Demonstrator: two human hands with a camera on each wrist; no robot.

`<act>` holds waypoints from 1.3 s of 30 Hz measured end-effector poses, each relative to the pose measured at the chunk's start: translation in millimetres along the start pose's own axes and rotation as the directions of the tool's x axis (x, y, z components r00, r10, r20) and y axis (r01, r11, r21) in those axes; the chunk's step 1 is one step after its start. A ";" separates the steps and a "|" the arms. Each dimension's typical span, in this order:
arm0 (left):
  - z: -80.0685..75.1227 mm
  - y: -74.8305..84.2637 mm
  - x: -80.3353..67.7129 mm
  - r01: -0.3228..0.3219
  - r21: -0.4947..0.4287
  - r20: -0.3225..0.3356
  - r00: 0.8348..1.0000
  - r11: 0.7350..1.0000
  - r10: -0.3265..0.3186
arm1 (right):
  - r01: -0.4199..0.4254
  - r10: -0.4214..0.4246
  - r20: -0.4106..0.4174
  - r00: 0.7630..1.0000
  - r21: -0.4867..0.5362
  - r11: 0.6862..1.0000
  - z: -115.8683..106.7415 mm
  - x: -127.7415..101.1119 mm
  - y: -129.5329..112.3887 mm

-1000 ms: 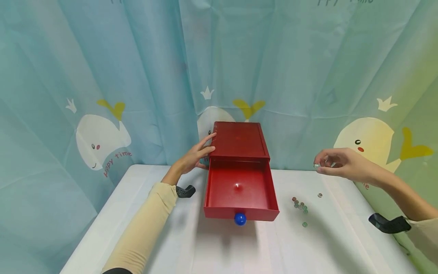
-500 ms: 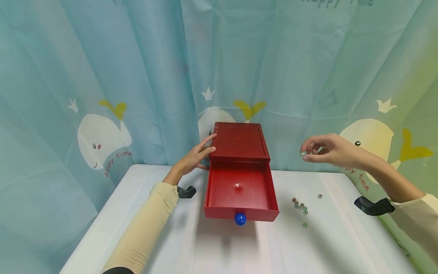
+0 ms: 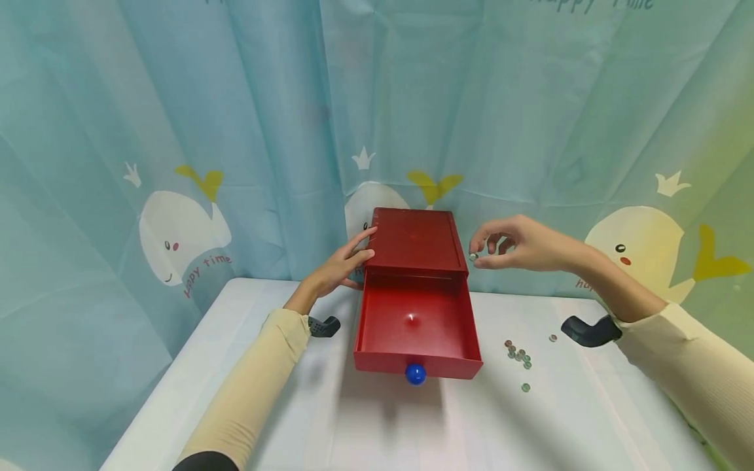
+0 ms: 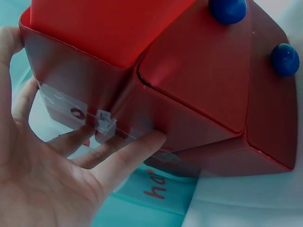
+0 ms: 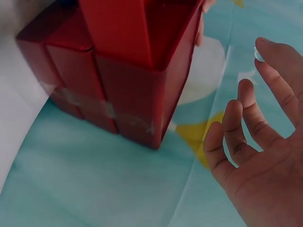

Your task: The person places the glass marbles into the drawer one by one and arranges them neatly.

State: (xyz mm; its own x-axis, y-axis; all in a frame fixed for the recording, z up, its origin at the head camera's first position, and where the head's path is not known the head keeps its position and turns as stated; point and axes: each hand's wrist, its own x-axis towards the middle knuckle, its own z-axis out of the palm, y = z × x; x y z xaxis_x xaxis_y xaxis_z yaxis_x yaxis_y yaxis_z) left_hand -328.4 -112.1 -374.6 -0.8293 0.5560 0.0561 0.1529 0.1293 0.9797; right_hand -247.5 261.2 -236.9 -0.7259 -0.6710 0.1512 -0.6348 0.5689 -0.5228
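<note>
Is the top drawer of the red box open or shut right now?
Open. The top drawer is pulled out toward the camera, its bare red floor showing, its blue knob well forward of the red box.

One red drawer box [image 3: 415, 241] stands on the table [image 3: 365, 432], with one drawer [image 3: 415, 327] pulled out. The left wrist view shows two blue knobs [image 4: 227, 9], so at least two drawers. Right of the box, about nine glass marbles [image 3: 518, 355] lie loose. One more marble [image 3: 472, 257] is pinched just beside the box's top right corner. Two hands are in view.
</note>
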 end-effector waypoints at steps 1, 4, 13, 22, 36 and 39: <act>0.2 -0.1 0.2 0.002 -0.003 -0.001 1.000 1.000 -0.002 | 0.001 -0.001 0.011 1.000 0.005 1.000 1.3 4.3 -2.4; 0.8 -0.1 0.1 0.007 -0.010 -0.005 1.000 1.000 -0.007 | 0.008 -0.009 0.043 0.999 0.027 1.000 5.7 16.1 -10.0; -1.1 -1.7 0.2 0.007 -0.012 -0.022 1.000 1.000 -0.008 | 0.062 -0.070 0.131 0.989 0.068 0.996 29.7 51.8 -26.0; -0.9 -2.7 -2.1 0.017 -0.007 -0.030 0.999 1.000 -0.017 | 0.168 -0.189 0.212 0.959 0.110 0.980 63.7 78.7 -39.2; -3.1 -0.3 -6.6 0.018 0.031 -0.035 0.999 0.999 -0.017 | 0.188 -0.233 0.335 0.913 0.161 0.969 98.0 97.6 -50.3; -3.3 -0.5 -7.5 0.023 0.030 -0.034 0.999 0.999 -0.022 | 0.181 -0.226 0.356 0.907 0.155 0.971 103.1 99.5 -50.7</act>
State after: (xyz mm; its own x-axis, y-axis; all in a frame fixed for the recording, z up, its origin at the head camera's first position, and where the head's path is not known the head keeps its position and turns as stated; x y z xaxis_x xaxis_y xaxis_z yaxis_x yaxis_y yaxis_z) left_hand -324.0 -119.0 -374.8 -0.8505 0.5243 0.0410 0.1497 0.1666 0.9746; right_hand -260.2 116.6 -281.9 -0.4206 -0.9062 -0.0439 -0.7069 0.3577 -0.6102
